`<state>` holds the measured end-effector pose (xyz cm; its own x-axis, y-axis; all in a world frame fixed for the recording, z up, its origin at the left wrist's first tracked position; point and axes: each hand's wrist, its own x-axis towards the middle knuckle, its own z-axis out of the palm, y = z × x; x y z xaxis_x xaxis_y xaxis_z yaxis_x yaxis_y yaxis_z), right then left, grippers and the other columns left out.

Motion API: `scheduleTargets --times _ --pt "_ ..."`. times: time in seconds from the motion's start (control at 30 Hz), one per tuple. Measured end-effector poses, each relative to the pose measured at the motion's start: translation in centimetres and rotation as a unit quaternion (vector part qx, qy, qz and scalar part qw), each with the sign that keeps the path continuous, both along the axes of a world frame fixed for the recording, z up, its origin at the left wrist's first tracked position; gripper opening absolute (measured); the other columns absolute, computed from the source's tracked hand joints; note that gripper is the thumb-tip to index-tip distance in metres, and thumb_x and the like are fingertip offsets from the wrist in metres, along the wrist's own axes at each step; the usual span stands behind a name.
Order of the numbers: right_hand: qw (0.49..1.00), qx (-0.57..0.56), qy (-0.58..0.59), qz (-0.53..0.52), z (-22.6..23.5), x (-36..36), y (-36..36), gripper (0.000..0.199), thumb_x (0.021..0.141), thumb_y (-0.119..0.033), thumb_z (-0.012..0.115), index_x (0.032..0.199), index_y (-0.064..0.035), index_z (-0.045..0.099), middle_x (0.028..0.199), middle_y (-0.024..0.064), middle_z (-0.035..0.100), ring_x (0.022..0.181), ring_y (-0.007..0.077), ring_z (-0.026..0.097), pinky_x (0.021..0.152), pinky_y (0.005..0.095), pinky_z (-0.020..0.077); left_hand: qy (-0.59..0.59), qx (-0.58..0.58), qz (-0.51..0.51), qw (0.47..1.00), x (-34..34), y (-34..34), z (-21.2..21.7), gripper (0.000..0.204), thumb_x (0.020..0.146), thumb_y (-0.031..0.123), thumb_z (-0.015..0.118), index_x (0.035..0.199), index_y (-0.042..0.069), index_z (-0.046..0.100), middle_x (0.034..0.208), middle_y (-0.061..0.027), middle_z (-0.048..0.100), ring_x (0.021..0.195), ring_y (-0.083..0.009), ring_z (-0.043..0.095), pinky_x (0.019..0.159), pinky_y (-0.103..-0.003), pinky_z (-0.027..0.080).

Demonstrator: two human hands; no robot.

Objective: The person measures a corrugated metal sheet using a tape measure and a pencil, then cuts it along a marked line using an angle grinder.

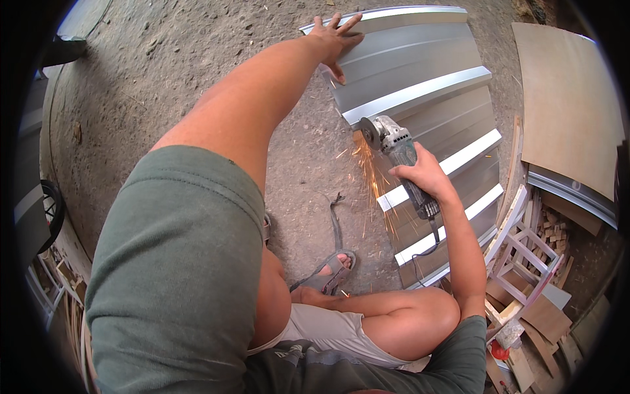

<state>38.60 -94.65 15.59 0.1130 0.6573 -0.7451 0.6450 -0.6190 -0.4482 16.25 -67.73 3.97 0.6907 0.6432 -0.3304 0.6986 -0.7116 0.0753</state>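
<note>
on the metal sheet's (413, 49) far corner: left hand (338, 44), fingers spread
grinder (401, 150), sheet's left edge: right hand (430, 176) wrapped round it, sparks (371, 174) flying

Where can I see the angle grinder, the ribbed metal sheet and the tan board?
Angle grinder (402, 153): head view, on the middle of its body.
Ribbed metal sheet (453, 118): head view, on a flat stretch between raised ribs.
Tan board (569, 102): head view, on the middle of its broad face.
</note>
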Motion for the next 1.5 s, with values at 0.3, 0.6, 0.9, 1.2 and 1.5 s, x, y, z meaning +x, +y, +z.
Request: scheduleTargets --times 0.3,0.6,0.9,1.2,1.5 --pt "0.999 0.007 -0.026 0.025 0.06 -0.03 0.05 0.063 0.072 -0.028 0.086 0.119 0.0058 0.059 0.097 0.0196 0.073 0.087 0.0259 0.073 0.082 0.0367 0.0569 0.000 0.005 -0.001 1.000 0.07 0.03 -0.29 0.142 0.047 0.071 0.094 0.166 0.036 0.024 0.176 -0.0013 -0.012 0.160 -0.0395 0.009 0.117 -0.072 0.030" --pt "1.000 0.009 -0.019 0.021 -0.06 -0.02 -0.06 0.065 0.072 -0.029 0.086 0.121 0.0059 0.059 0.099 0.0202 0.074 0.088 0.0265 0.074 0.083 0.0373 0.0571 0.003 0.000 0.002 1.000 -0.01 -0.11 0.14 0.141 0.047 0.071 0.094 0.166 0.036 0.025 0.176 -0.0008 -0.013 0.160 -0.0391 0.009 0.117 -0.073 0.028" --pt "0.999 0.013 -0.028 0.029 -0.03 -0.17 -0.20 0.065 0.072 -0.030 0.086 0.119 0.0055 0.059 0.098 0.0205 0.074 0.088 0.0276 0.074 0.083 0.0379 0.0573 0.004 0.002 0.004 1.000 0.02 -0.17 0.09 0.142 0.047 0.071 0.094 0.166 0.036 0.025 0.176 -0.0004 -0.012 0.160 -0.0385 0.009 0.118 -0.072 0.029" --pt "0.999 0.003 -0.030 0.029 -0.20 -0.06 -0.26 0.064 0.072 -0.029 0.086 0.117 0.0057 0.059 0.097 0.0209 0.073 0.088 0.0280 0.074 0.083 0.0380 0.0572 0.009 0.001 0.003 1.000 0.12 -0.16 0.13 0.142 0.049 0.071 0.094 0.166 0.036 0.022 0.175 0.0000 -0.014 0.160 -0.0383 0.009 0.119 -0.073 0.028" --pt "0.998 0.009 -0.041 0.037 -0.36 0.06 -0.44 0.063 0.071 -0.030 0.086 0.116 0.0055 0.059 0.098 0.0219 0.073 0.089 0.0293 0.073 0.084 0.0386 0.0567 0.014 -0.001 0.003 1.000 0.18 -0.24 0.45 0.142 0.048 0.071 0.093 0.166 0.036 0.022 0.175 -0.0002 -0.013 0.160 -0.0381 0.008 0.120 -0.073 0.027"
